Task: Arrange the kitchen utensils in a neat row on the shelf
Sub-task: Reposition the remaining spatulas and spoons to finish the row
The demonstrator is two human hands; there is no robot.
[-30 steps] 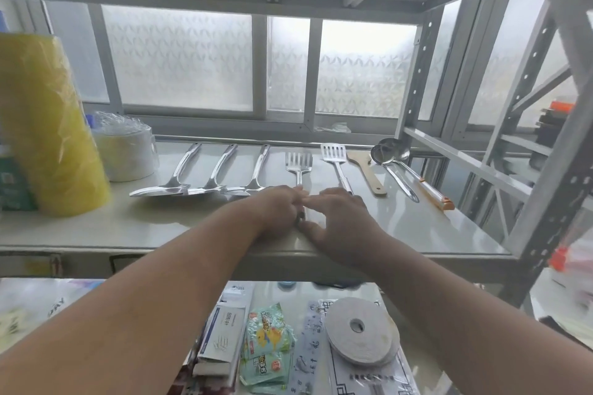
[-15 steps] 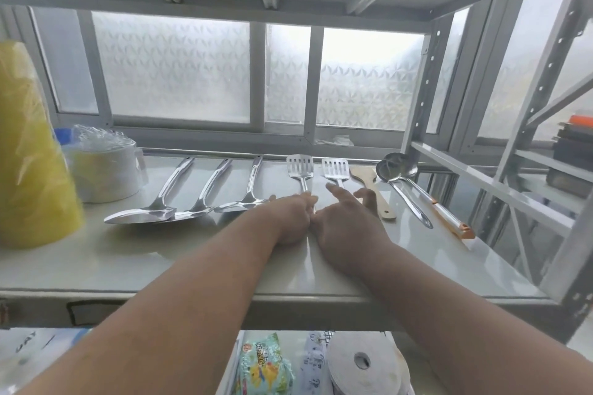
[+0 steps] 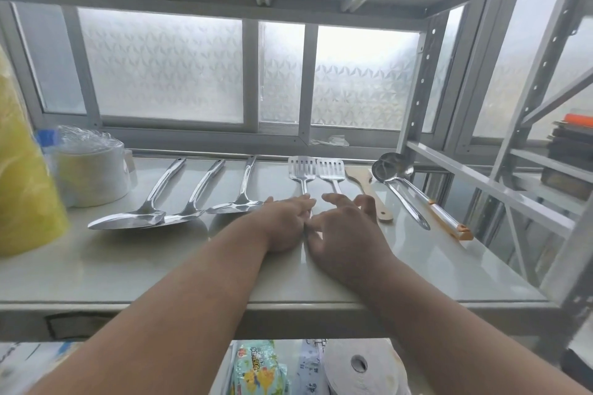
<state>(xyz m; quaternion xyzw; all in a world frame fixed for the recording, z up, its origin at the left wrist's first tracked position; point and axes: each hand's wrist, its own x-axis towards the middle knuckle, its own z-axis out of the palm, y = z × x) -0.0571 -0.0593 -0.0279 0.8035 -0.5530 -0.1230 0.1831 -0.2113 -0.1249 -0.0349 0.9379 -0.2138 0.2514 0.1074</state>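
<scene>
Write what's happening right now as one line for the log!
left hand: on left slotted spatula handle | right hand: over right slotted spatula handle | shelf: utensils in row

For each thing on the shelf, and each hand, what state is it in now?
Three steel turners: flat, blades toward me.
Two slotted spatulas: flat, heads side by side.
Wooden spatula: flat.
Two ladles: flat, angled.
Left hand: on spatula handle.
Right hand: fingers loosely curled.
</scene>
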